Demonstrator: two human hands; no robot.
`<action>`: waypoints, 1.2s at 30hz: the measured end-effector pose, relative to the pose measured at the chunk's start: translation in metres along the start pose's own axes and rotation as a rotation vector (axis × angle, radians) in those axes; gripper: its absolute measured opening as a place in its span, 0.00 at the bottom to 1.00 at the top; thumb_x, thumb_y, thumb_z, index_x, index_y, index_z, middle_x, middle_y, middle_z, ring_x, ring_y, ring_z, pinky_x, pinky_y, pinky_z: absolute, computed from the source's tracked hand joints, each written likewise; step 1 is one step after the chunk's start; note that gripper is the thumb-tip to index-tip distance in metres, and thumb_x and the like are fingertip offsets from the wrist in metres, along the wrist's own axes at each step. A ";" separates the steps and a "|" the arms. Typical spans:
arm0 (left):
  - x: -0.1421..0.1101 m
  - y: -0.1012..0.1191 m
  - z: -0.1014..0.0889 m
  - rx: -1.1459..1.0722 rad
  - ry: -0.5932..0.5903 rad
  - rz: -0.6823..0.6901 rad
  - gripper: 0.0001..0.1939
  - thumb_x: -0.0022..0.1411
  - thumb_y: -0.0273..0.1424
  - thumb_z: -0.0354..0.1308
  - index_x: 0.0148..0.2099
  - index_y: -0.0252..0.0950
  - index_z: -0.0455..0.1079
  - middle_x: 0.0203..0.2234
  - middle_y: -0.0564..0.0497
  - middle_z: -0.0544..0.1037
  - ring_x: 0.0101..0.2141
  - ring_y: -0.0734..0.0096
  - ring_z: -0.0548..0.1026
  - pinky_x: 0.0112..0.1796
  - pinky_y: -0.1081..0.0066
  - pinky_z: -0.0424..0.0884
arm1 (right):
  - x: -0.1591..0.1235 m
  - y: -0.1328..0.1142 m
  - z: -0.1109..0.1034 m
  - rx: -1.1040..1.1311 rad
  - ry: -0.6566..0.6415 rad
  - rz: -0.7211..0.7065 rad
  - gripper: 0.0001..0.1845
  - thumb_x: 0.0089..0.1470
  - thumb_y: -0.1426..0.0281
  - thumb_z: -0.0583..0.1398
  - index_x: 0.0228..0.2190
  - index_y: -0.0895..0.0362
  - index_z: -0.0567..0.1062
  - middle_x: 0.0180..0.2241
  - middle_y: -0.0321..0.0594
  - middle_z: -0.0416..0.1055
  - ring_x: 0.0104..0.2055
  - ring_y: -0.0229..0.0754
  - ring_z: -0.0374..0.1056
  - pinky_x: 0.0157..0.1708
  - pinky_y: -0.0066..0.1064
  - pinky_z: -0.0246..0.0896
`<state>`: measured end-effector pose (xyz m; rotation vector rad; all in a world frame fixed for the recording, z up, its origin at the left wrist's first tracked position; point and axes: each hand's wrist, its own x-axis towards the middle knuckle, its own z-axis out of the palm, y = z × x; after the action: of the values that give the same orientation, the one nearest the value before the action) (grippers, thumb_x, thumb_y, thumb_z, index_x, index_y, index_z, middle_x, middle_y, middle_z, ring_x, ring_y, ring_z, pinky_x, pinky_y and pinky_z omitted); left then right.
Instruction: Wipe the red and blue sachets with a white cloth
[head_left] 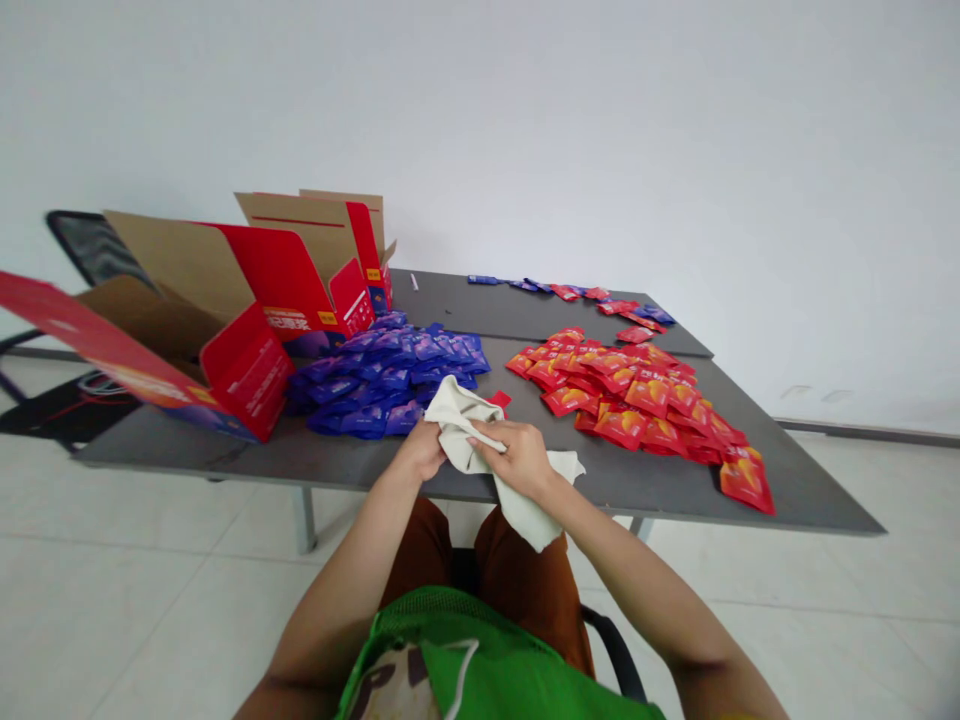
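Observation:
An off-white cloth (pixel 529 512) is bunched up at the table's front edge, its loose end hanging over the edge towards my lap. My right hand (pixel 519 458) is closed on it from above, with the thumb and fingers pinching a fold. Close beside it, my left hand (pixel 426 452) grips the cloth's left side, its fingertips partly covered by the folds. A small red piece (pixel 500 400) shows just behind the cloth; what it belongs to is hidden. Left of the cloth lies a heap of blue-purple sachets (pixel 375 385), and to the right spreads a pile of red-orange sachets (pixel 637 395).
Open red cardboard boxes (pixel 251 375) stand on the left of the grey table (pixel 525 310), flaps spread. More red and blue sachets (pixel 637 312) lie scattered towards the back. A black chair (pixel 97 245) is beyond the left end, and a white wall rises behind.

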<state>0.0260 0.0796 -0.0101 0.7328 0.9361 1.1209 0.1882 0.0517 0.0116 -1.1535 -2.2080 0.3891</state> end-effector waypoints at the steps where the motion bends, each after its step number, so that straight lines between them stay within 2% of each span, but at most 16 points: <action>1: 0.000 0.001 -0.003 -0.046 -0.055 -0.003 0.15 0.50 0.35 0.62 0.38 0.29 0.74 0.31 0.42 0.79 0.33 0.61 0.77 0.36 0.66 0.73 | 0.000 -0.004 0.004 -0.040 -0.035 -0.013 0.18 0.63 0.57 0.52 0.50 0.46 0.73 0.44 0.32 0.74 0.44 0.35 0.70 0.45 0.22 0.59; 4: -0.004 0.001 -0.009 -0.072 -0.117 -0.015 0.14 0.48 0.31 0.64 0.38 0.29 0.74 0.33 0.42 0.80 0.36 0.61 0.78 0.40 0.65 0.73 | 0.002 -0.011 0.012 -0.227 -0.105 0.058 0.18 0.63 0.54 0.51 0.49 0.40 0.73 0.39 0.32 0.75 0.41 0.39 0.71 0.40 0.25 0.60; 8: -0.009 0.002 -0.017 -0.050 -0.239 -0.060 0.21 0.47 0.24 0.66 0.46 0.29 0.73 0.40 0.40 0.79 0.39 0.60 0.77 0.46 0.59 0.71 | 0.022 0.001 0.014 -0.478 -0.134 0.302 0.21 0.62 0.51 0.49 0.52 0.38 0.71 0.37 0.40 0.75 0.38 0.47 0.72 0.36 0.31 0.62; 11: -0.010 0.004 -0.023 -0.078 -0.318 -0.089 0.24 0.49 0.25 0.65 0.51 0.27 0.70 0.43 0.37 0.77 0.40 0.59 0.77 0.46 0.56 0.71 | 0.042 0.019 0.007 -0.603 -0.152 0.424 0.21 0.63 0.53 0.48 0.51 0.41 0.72 0.36 0.44 0.74 0.38 0.49 0.72 0.36 0.34 0.63; 14: -0.011 0.005 -0.026 -0.108 -0.306 -0.111 0.25 0.49 0.23 0.65 0.51 0.26 0.70 0.43 0.36 0.77 0.39 0.59 0.77 0.45 0.56 0.71 | 0.052 0.030 -0.007 -0.656 -0.149 0.481 0.21 0.63 0.52 0.48 0.46 0.45 0.76 0.36 0.44 0.74 0.39 0.49 0.71 0.36 0.33 0.63; 17: -0.016 0.006 -0.025 -0.112 -0.274 -0.084 0.25 0.49 0.23 0.65 0.51 0.27 0.71 0.43 0.37 0.77 0.38 0.61 0.77 0.44 0.59 0.72 | 0.043 0.025 -0.019 -0.625 -0.066 0.429 0.22 0.62 0.51 0.48 0.46 0.45 0.76 0.36 0.42 0.74 0.38 0.45 0.71 0.34 0.28 0.60; 20: -0.020 0.005 -0.022 -0.106 -0.313 -0.055 0.26 0.48 0.24 0.66 0.52 0.28 0.71 0.44 0.38 0.77 0.39 0.61 0.77 0.43 0.60 0.72 | 0.021 0.009 -0.024 -0.533 0.067 0.276 0.22 0.64 0.53 0.48 0.50 0.46 0.74 0.37 0.40 0.74 0.38 0.40 0.71 0.33 0.25 0.56; 22: -0.020 0.002 -0.021 -0.105 -0.338 -0.054 0.25 0.47 0.26 0.67 0.49 0.28 0.72 0.43 0.38 0.78 0.38 0.60 0.77 0.42 0.61 0.73 | 0.006 -0.003 -0.022 -0.459 0.091 0.149 0.23 0.64 0.53 0.47 0.50 0.48 0.74 0.37 0.40 0.74 0.39 0.38 0.70 0.34 0.24 0.56; 24: -0.018 -0.003 -0.022 -0.106 -0.296 -0.040 0.22 0.43 0.26 0.69 0.44 0.28 0.74 0.38 0.40 0.79 0.35 0.61 0.77 0.39 0.62 0.73 | -0.006 -0.013 -0.015 -0.411 0.036 0.065 0.24 0.65 0.54 0.47 0.50 0.49 0.74 0.37 0.40 0.74 0.38 0.38 0.70 0.37 0.24 0.56; 26: -0.016 -0.008 -0.023 -0.101 -0.211 -0.008 0.20 0.39 0.25 0.70 0.38 0.29 0.75 0.31 0.44 0.80 0.32 0.62 0.77 0.36 0.66 0.73 | -0.011 -0.020 -0.005 -0.413 -0.060 0.064 0.22 0.64 0.54 0.49 0.51 0.46 0.73 0.37 0.39 0.75 0.37 0.38 0.70 0.36 0.24 0.57; 29: -0.015 -0.011 -0.020 -0.079 -0.141 0.044 0.17 0.38 0.27 0.71 0.33 0.28 0.75 0.27 0.45 0.79 0.29 0.65 0.77 0.33 0.69 0.72 | -0.010 -0.023 0.009 -0.465 -0.189 0.179 0.20 0.61 0.56 0.53 0.53 0.39 0.70 0.37 0.36 0.75 0.36 0.40 0.71 0.34 0.26 0.59; 32: -0.016 -0.010 -0.011 -0.024 -0.094 0.072 0.16 0.43 0.30 0.69 0.36 0.29 0.76 0.30 0.44 0.80 0.30 0.65 0.76 0.31 0.71 0.72 | -0.001 -0.022 0.016 -0.478 -0.253 0.317 0.19 0.60 0.55 0.54 0.52 0.36 0.70 0.38 0.36 0.75 0.39 0.43 0.71 0.37 0.28 0.62; 36: -0.016 -0.010 -0.002 0.091 0.023 0.074 0.12 0.46 0.25 0.64 0.37 0.30 0.76 0.28 0.46 0.79 0.29 0.66 0.77 0.33 0.68 0.73 | 0.013 -0.012 0.017 -0.457 -0.204 0.453 0.20 0.61 0.52 0.51 0.52 0.36 0.70 0.40 0.37 0.75 0.43 0.46 0.71 0.40 0.33 0.64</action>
<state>0.0260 0.0612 -0.0153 0.8358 0.9914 1.1596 0.1639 0.0562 0.0096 -1.9510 -2.2616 0.1888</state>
